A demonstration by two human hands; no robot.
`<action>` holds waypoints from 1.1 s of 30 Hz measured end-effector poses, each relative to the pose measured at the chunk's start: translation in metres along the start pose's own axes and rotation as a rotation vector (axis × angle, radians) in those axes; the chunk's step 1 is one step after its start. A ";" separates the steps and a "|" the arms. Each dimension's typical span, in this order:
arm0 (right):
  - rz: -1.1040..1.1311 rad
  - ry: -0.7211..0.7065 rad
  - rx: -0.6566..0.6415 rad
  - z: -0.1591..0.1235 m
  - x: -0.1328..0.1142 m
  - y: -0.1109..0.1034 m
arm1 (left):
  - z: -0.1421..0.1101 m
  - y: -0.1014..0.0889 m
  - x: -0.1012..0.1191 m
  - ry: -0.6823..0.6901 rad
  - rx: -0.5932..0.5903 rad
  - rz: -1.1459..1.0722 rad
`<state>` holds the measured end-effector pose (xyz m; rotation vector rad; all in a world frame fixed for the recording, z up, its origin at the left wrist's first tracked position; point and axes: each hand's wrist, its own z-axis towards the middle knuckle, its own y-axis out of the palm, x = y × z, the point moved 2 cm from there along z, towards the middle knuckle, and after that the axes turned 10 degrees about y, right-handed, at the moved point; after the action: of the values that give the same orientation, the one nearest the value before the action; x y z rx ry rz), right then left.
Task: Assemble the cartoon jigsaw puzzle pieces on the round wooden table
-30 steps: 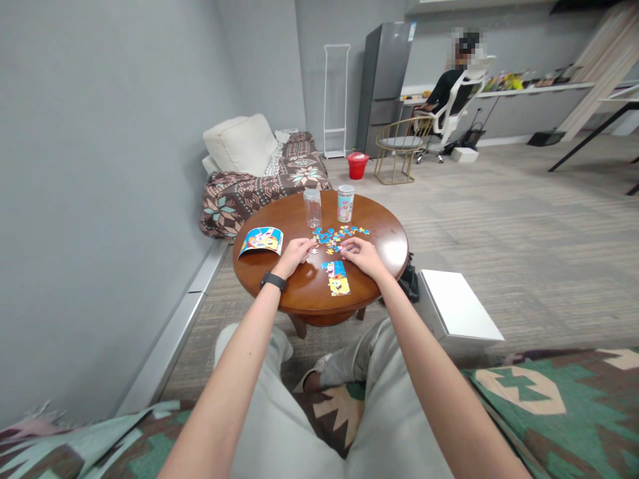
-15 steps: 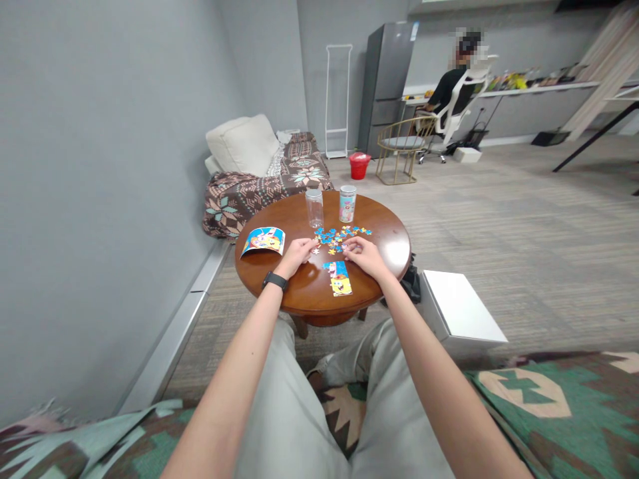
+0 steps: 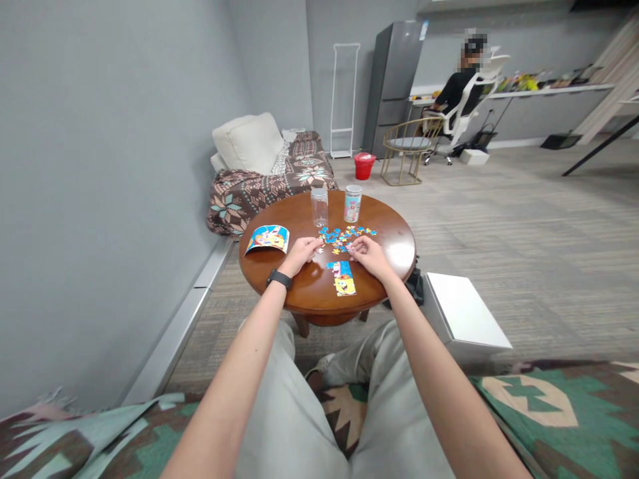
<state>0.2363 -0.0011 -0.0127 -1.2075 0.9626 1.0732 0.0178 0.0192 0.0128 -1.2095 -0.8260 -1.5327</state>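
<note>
Loose jigsaw puzzle pieces [image 3: 335, 237], mostly blue and yellow, lie scattered on the round wooden table [image 3: 272, 276]. My left hand [image 3: 303, 253] is at the pile's left edge, fingers pressed together; whatever they hold is too small to make out. At the right edge, my right hand [image 3: 368, 254] pinches a pinkish puzzle piece [image 3: 350, 247] between thumb and finger. Between the hands and closer to me sits a joined puzzle section [image 3: 344, 279] with a yellow cartoon face and blue background. A curved picture card [image 3: 268, 238] with similar cartoon figures rests at the table's left.
Behind the pieces stand a clear jar [image 3: 319, 207] and a jar with a printed label [image 3: 352, 204]. A white box [image 3: 466, 306] is on the floor right of the table. Farther back are a covered couch [image 3: 269, 183], a red bucket [image 3: 364, 166] and a seated person [image 3: 455, 90].
The whole view has shifted slightly, so things appear a little farther right. Both hands keep nearly the same places by the pieces, and the joined section looks unchanged.
</note>
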 end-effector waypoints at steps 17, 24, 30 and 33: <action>-0.151 -0.022 0.036 0.003 0.003 -0.004 | 0.001 0.000 -0.005 0.009 0.013 -0.023; -0.103 0.006 0.021 0.003 0.006 -0.002 | 0.003 -0.002 -0.009 0.002 -0.005 -0.029; -0.069 -0.022 0.025 0.003 0.007 -0.002 | 0.003 -0.002 -0.010 -0.006 -0.004 -0.026; -0.099 -0.039 0.052 0.004 0.007 -0.003 | 0.002 -0.001 -0.008 -0.003 -0.003 -0.002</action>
<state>0.2409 0.0032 -0.0179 -1.1754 0.8861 0.9850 0.0173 0.0235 0.0059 -1.2139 -0.8278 -1.5345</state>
